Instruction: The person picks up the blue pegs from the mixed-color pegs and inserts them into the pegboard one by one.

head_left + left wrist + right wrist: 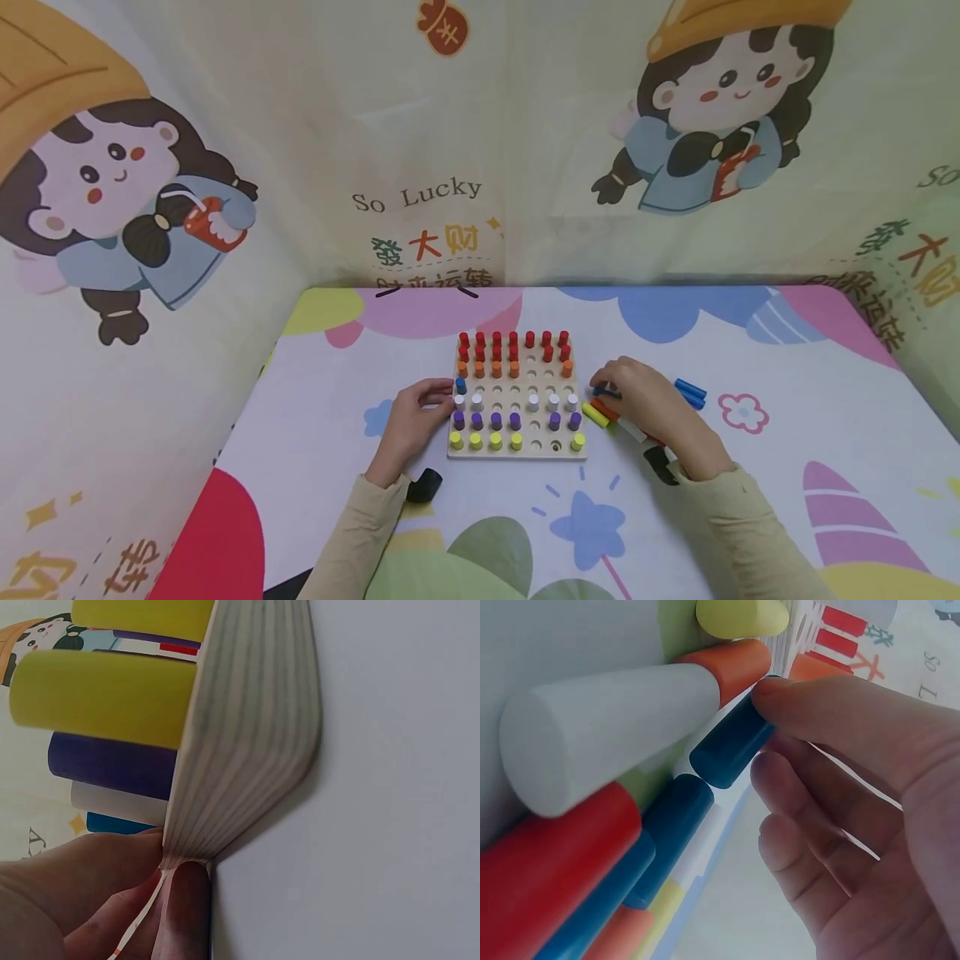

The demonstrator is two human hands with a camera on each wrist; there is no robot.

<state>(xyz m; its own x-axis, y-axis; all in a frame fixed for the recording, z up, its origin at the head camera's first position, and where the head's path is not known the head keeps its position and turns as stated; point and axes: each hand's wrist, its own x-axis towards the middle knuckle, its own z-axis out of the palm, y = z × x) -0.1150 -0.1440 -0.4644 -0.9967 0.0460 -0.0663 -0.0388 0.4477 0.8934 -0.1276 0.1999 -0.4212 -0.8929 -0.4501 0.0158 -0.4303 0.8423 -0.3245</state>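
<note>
A wooden pegboard (517, 455) carries rows of red, orange, white, purple and yellow pegs, and one blue peg (461, 386) stands at the left end of its row. Several holes in the board have no peg. My left hand (408, 421) holds the board's left edge, the thumb (112, 862) at the top face and a fingertip at the side. To the right of the board, my right hand (648, 404) pinches a loose blue peg (731, 746) between thumb and fingers. That peg is tilted, close over other loose pegs, its far end hidden by the thumb.
Loose pegs lie right of the board: a yellow peg (596, 416), an orange peg (742, 667), a white peg (607, 735), a red peg (562, 877) and blue pegs (690, 394). A patterned cloth (315, 375) covers the table. Printed fabric walls (555, 167) enclose the back and sides.
</note>
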